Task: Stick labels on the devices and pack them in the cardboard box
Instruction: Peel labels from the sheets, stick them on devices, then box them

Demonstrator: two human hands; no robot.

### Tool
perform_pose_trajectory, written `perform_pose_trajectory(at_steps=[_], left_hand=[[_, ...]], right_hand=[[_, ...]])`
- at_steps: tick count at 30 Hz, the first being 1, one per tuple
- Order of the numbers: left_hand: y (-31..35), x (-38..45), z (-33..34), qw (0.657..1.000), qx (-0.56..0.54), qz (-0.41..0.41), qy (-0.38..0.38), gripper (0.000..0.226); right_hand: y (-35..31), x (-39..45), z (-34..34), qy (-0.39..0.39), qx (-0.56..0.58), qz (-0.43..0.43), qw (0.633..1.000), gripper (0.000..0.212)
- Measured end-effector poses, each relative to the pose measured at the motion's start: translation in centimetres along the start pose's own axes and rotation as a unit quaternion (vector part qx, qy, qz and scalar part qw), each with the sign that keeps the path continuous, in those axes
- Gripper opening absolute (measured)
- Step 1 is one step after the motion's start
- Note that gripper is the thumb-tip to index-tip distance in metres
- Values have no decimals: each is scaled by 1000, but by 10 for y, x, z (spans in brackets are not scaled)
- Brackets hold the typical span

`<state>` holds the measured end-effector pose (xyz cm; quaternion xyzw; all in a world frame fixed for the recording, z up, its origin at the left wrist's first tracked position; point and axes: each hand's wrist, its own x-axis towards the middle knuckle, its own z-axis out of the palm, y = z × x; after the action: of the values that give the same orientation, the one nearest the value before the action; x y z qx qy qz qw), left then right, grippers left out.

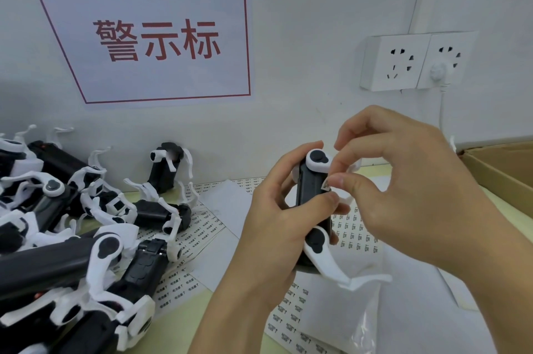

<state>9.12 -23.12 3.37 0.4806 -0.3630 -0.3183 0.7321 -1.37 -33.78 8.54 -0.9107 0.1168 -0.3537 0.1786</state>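
**Label going on, mid-stick**

Biggest thing around is the wall sign [150,36] with red characters, up and way left of the fingers. The counter [184,313] is pale yellow-green and carries everything. Far left of the hands sits a big heap of black-and-white devices [86,238], all tangled together, with one more standing upright [167,166] against the wall behind the heap. The cardboard box [501,169] is off to the right of the right hand, only its open corner in view. Label sheets [202,229] are spread flat under and around the hands, some tucked under the pile's edge. A double wall socket [415,60] sits above the right hand, one white plug in it.

Left hand [277,224] has its fingers wrapped round the device being worked on [313,203], holding it upright between both hands. Right hand [403,195] has thumb and forefinger pinched together on a tiny label [326,185], touching the side of that device just by the left thumb tip.
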Motion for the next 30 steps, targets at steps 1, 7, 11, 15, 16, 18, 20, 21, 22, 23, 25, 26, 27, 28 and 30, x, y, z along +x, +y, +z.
perform_pose_trajectory(at_steps=[1, 7, 11, 15, 16, 18, 20, 21, 22, 23, 25, 26, 27, 28, 30], left_hand=[[0, 0, 0, 1000, 1, 0, 0, 51], [2, 0, 0, 1000, 7, 11, 0, 51], [3, 0, -1, 1000, 4, 17, 0, 50], [3, 0, 0, 1000, 0, 20, -2, 47], [4, 0, 0, 1000, 1, 20, -2, 47], [4, -1, 0, 1000, 6, 22, -1, 46], [5, -1, -1, 1000, 14, 24, 0, 46], [5, -1, -1, 1000, 13, 26, -1, 46], [6, -1, -1, 1000, 11, 28, -2, 46], [6, -1, -2, 1000, 10, 29, -2, 46], [7, -1, -1, 999, 12, 30, -1, 45], [7, -2, -1, 999, 12, 30, 0, 45], [7, -2, -1, 999, 12, 31, 0, 45], [7, -2, 0, 999, 12, 32, 0, 45], [8, -2, 0, 999, 19, 32, 1, 44]], right_hand=[[0, 0, 0, 3, 0, -4, 1000, 21], [-1, 1, 0, 13, -4, -19, 1000, 21], [0, 0, 0, 15, -3, -23, 1000, 20], [0, 0, 0, 24, -1, -27, 999, 21], [0, 0, 0, 25, 0, -28, 999, 20], [0, 0, 0, 28, -1, -31, 999, 20], [0, 0, 0, 32, 0, -33, 999, 20], [0, 0, 1, 35, 0, -36, 999, 20], [0, 0, 1, 38, -2, -39, 998, 20], [0, 1, 1, 40, -3, -43, 998, 20], [0, 1, 2, 43, -4, -48, 998, 20], [0, 1, 2, 43, -3, -49, 998, 20], [0, 1, 2, 44, -2, -50, 998, 21], [0, 1, 2, 45, -2, -50, 998, 21], [0, 1, 2, 47, 0, -52, 997, 21]])
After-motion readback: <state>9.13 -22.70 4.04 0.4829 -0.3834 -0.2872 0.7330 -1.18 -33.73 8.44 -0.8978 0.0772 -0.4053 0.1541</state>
